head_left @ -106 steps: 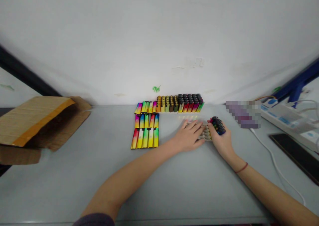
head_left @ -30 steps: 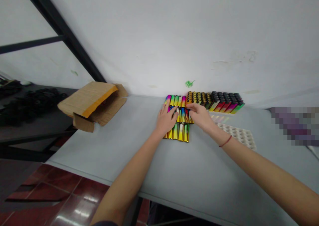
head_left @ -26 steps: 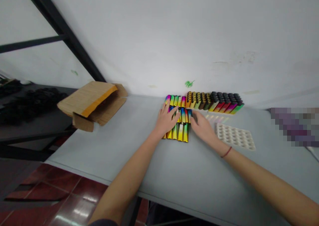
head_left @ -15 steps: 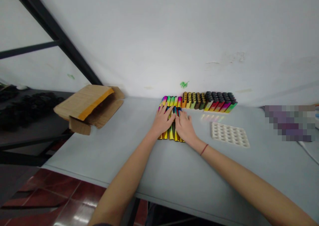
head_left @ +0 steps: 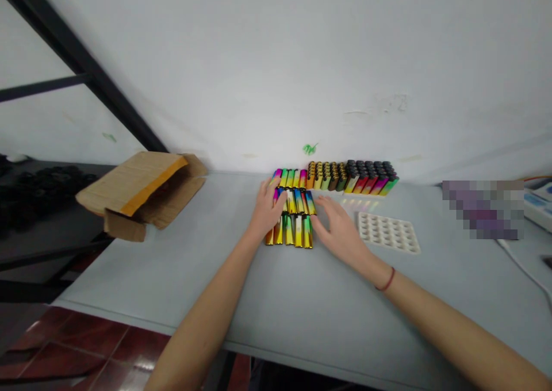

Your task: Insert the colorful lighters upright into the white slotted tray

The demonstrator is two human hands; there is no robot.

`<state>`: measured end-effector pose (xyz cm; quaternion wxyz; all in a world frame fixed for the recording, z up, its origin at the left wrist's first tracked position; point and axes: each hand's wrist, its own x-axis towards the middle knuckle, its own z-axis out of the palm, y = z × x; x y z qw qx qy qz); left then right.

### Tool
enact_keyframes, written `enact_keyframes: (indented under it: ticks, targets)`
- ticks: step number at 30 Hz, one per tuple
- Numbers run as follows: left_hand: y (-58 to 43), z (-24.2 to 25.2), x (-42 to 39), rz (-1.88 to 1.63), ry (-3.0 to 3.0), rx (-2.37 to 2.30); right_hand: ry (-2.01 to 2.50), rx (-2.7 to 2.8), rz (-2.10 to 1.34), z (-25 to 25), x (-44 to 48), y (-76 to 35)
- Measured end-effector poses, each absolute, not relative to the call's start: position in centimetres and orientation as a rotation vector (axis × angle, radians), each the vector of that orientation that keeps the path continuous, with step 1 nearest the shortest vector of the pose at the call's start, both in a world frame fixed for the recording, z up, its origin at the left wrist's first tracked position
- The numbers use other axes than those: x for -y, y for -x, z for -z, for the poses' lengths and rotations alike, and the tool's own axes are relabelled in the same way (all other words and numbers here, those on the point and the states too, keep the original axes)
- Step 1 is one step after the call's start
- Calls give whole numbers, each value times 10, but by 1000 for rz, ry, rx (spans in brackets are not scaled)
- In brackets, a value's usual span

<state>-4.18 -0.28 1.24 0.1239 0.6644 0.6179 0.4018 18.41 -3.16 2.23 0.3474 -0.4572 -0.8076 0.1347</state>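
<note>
Our left hand (head_left: pixel 266 210) lies open and palm down, its fingers pressed along the left edge of the flat lighters (head_left: pixel 294 221). Our right hand (head_left: pixel 340 230) is open too, with the fingers spread. It sits just beside the right edge of the block, and we cannot tell whether it touches. Neither hand grips anything.

The flat lighters lie between our hands at twelve o'clock, packed side by side in short rows on the grey table (head_left: pixel 302 316). They look light, stiff and glossy, so we judge them slippery and quick to skate or fan apart if nudged singly. Squeezing the block from both long sides, as our palms frame it, seems the surest hold. A single one is best pinched across its narrow faces.

A red cord bracelet (head_left: pixel 386 280) circles our right wrist. At three o'clock of the right hand rests a white pocketed tray (head_left: pixel 388 233). At one o'clock, a row of standing lighters (head_left: pixel 351 177) lines the wall. Well apart, at nine o'clock of the left hand, a cardboard box (head_left: pixel 138 192) lies open on its side. A white cable (head_left: pixel 524 270) trails at the far right.
</note>
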Motion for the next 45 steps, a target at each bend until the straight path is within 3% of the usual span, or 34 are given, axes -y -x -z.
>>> enact_keyframes:
  ticks: [6, 13, 18, 23, 34, 45]
  targets:
    - [29, -27, 13, -1201, -2167, -1799, 1312, 2251, 222, -19, 76, -284]
    - [-39, -62, 6, -773, -2566, -1548, 1614, 2357, 391, 13, 58, -382]
    - [-91, -76, -3, -261, -2664, -1513, 1779, 2305, 294, 1, -9, -397]
    - [-108, -71, 3, -127, -2633, -1490, 1651, 2245, 155, -7, -50, -379]
    - [-84, -73, 6, -224, -2531, -1510, 1453, 1735, -304, -16, -64, -341]
    - [-91, -62, -3, -385, -2402, -1567, 1476, 1743, -266, -8, -10, -341]
